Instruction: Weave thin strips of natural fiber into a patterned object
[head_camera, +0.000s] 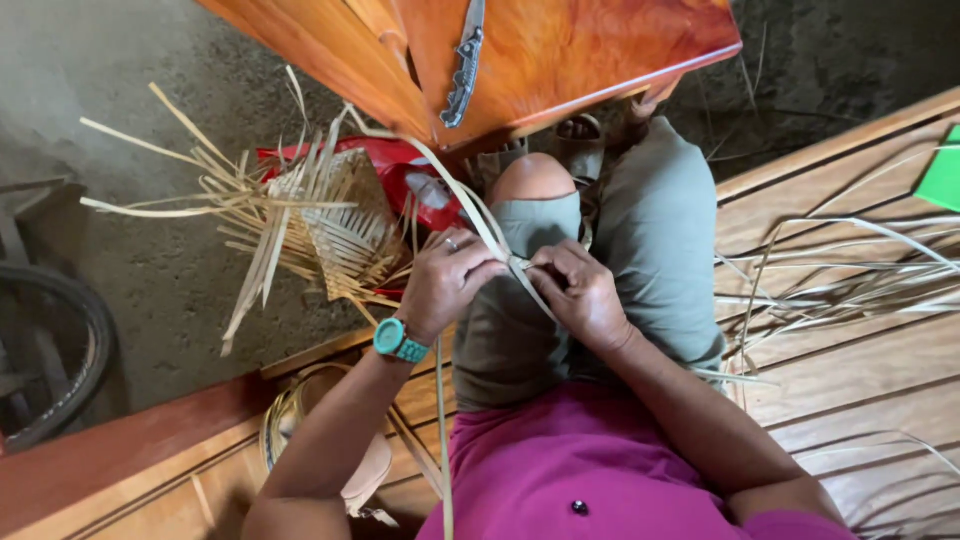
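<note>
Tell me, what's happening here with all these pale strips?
A seated person is working a long pale strip over their knee. The left hand, a teal watch on its wrist, and the right hand both pinch the strip where it bends. A half-woven basket with loose ends sticking out lies on the floor beside them. More loose strips lie on the wooden planks, and a knife rests on the wooden stool.

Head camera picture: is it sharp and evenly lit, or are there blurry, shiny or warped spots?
Head view: soft, even daylight; both the left hand and right hand look reasonably sharp on the pale strip; the orange wooden board shows a glossy sheen; the tyre at the left edge sits in shadow; straight floor planks splay outward, suggesting wide-angle distortion.
</note>
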